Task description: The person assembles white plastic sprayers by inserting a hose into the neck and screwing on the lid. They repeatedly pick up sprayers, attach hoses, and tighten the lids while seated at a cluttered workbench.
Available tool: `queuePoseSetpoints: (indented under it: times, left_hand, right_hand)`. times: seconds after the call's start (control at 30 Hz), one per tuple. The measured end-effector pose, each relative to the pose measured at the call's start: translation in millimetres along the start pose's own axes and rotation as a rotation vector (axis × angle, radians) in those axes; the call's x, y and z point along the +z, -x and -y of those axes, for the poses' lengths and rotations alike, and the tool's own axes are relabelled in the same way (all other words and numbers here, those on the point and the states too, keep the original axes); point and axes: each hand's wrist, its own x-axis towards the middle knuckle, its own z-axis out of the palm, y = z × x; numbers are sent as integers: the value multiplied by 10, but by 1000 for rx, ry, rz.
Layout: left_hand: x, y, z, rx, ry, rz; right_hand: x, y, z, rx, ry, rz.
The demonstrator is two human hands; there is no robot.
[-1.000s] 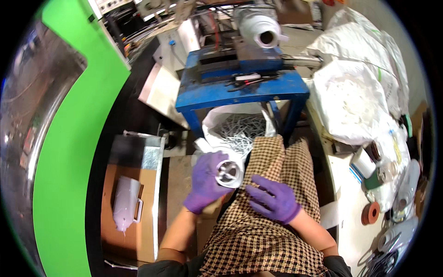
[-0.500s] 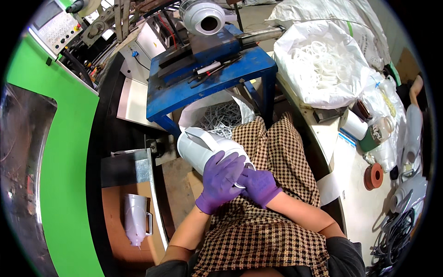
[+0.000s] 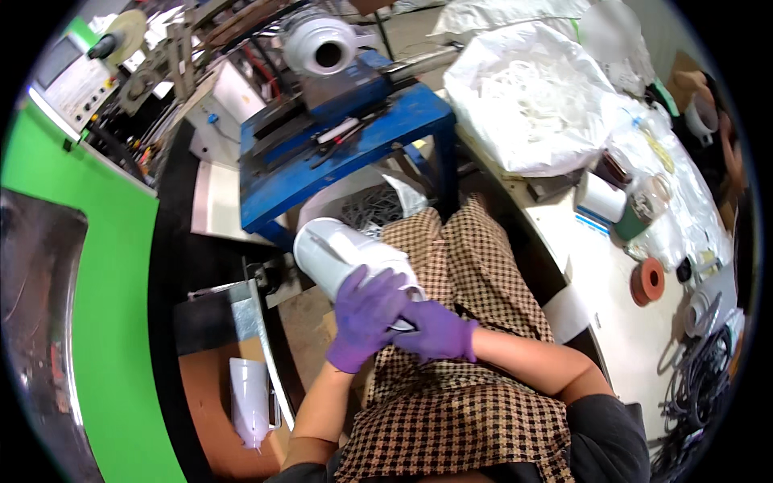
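A white plastic jug shell [image 3: 318,249] with a side handle lies tilted over my lap, its open end toward me. My purple-gloved left hand [image 3: 366,314] is laid over the jug near that end, fingers curved round its wall. At the rim, my gloved right hand [image 3: 439,330] is closed, its fingertips partly behind the left hand. Whether it pinches the rim or some small thing cannot be made out. Below the jug's far end stands a white sack [image 3: 322,205] with many thin grey-white strips in it.
A blue metal stand [image 3: 346,153] holds another white jug shell [image 3: 318,44] and hand tools. A similar jug [image 3: 250,398] lies in a cardboard box [image 3: 201,402] at left. On the right-hand bench [image 3: 620,346] are a sack of white rings [image 3: 539,88] and a brown spool [image 3: 646,282].
The view has shifted slightly. My right hand has turned a little at the rim, while the left keeps its hold. At the far right, another person's hand and a white part now show.
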Motion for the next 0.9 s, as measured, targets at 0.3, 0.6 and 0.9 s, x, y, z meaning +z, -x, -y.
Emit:
queuePoseSetpoints:
  times: [0.3, 0.6, 0.9]
  left_hand:
    - [51, -273, 334, -57, 25, -76]
    - [167, -226, 452, -374, 119, -215]
    - [-244, -66, 944, -463, 302, -712]
  right_hand:
    - [10, -103, 5, -73, 821, -348]
    - [-77, 78, -73, -538, 46, -391]
    - [-1636, 1631, -1241, 33, 1090, -1194]
